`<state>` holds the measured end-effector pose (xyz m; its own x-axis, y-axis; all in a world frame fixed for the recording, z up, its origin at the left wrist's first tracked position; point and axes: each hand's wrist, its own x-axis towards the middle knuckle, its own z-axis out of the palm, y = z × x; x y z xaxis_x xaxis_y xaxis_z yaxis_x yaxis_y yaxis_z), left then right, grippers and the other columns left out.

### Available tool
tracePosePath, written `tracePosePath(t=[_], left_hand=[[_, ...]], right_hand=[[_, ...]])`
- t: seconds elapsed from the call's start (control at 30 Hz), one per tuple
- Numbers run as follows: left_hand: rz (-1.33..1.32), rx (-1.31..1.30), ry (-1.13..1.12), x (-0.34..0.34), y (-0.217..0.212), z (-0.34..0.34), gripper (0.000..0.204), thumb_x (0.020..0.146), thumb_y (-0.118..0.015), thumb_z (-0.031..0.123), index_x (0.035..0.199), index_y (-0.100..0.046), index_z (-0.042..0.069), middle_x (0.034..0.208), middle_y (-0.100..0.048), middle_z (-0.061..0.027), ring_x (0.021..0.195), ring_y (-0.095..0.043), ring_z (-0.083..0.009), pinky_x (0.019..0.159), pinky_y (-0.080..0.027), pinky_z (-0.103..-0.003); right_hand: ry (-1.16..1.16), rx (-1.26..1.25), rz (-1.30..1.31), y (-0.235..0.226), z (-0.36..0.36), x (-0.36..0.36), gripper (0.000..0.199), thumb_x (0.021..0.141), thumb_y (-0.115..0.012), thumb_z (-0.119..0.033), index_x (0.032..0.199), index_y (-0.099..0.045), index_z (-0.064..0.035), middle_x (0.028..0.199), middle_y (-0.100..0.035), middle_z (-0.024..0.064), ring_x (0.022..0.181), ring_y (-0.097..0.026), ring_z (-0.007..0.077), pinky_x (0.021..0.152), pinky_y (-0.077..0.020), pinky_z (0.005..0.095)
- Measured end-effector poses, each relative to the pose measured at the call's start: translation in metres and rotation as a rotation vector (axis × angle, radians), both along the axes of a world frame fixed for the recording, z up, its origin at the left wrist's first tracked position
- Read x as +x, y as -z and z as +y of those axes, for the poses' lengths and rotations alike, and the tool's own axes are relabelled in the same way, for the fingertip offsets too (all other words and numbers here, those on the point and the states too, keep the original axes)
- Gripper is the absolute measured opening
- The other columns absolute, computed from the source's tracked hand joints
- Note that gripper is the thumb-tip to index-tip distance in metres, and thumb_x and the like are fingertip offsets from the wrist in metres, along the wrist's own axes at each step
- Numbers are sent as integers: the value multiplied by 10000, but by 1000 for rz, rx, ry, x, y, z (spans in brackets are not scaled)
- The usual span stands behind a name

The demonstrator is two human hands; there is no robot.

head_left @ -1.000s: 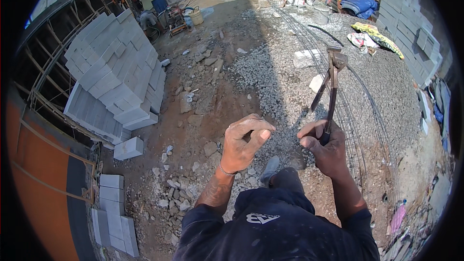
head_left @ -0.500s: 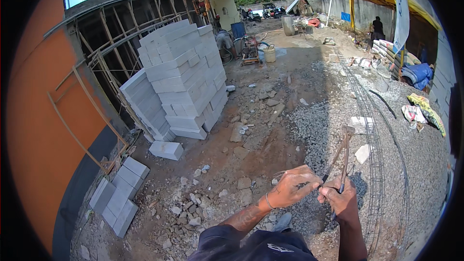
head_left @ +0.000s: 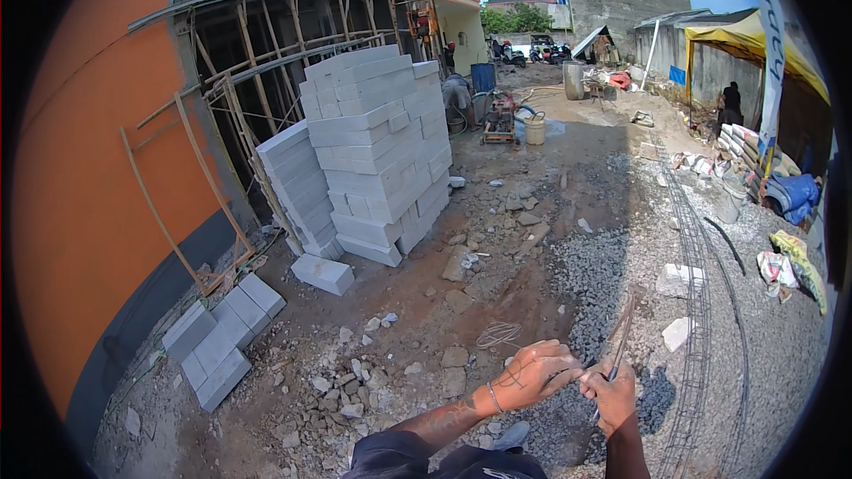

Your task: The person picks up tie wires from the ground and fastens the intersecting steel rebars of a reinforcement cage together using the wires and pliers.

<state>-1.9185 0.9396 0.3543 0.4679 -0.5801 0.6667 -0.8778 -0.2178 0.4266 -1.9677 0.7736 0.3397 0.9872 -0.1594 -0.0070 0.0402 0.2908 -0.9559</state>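
My right hand (head_left: 611, 395) is closed round the dark grips of a long pair of pincers (head_left: 625, 324), whose slim rusty metal part points away from me over the gravel. My left hand (head_left: 537, 377) meets it, fingertips pinched together close to the right thumb. A loose coil of thin wire (head_left: 499, 334) shows just beyond the back of the left hand and appears to run into its grip. What lies between the fingertips is too small to make out. A bracelet circles the left wrist.
Pale blocks stand in a tall stack (head_left: 382, 151), with more blocks (head_left: 217, 337) on the ground at left. A long rebar cage (head_left: 697, 337) lies to the right on gravel. Broken rubble (head_left: 355, 381) covers the ground ahead. Farther off are a bucket (head_left: 534, 129), a machine and a yellow canopy.
The view has swung left and up, so the scene sits farther right and lower. The pincers appear narrower and lower now. More of the wire coil shows beside the left hand.
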Motion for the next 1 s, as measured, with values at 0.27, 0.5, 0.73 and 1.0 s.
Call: tracePosePath(t=[0.27, 0.5, 0.73, 1.0], left_hand=[[1019, -344, 398, -15, 41, 4, 218, 865, -548, 222, 838, -565, 6, 718, -493, 16, 647, -429, -87, 578, -342, -243], [1360, -491, 709, -19, 73, -5, 240, 867, -542, 247, 810, -558, 14, 712, -485, 21, 636, -415, -78, 570, -334, -226], [397, 178, -36, -25, 44, -2, 162, 742, -622, 131, 825, -598, -7, 783, -599, -143, 723, -579, -273, 622, -447, -364], [78, 216, -211, -36, 48, 12, 139, 756, -601, 115, 821, -594, -8, 776, -596, -146, 712, -577, -271, 632, -450, -366]], right_hand=[[-221, -36, -91, 0, -5, -12, 329, 664, -625, 34, 742, -331, -90, 630, -552, 109, 497, -501, 137, 436, -392, 244], [-280, 146, -54, 11, -10, -24, 339, 677, -630, 35, 758, -326, -92, 631, -559, 112, 498, -503, 138, 445, -405, 249], [-111, -352, 22, 47, -14, -20, 293, 677, -597, 62, 724, -334, -59, 610, -572, 101, 503, -529, 118, 456, -432, 242], [-150, -452, 45, 59, 2, -15, 296, 656, -596, 56, 721, -333, -64, 580, -541, 78, 494, -516, 116, 448, -418, 255]])
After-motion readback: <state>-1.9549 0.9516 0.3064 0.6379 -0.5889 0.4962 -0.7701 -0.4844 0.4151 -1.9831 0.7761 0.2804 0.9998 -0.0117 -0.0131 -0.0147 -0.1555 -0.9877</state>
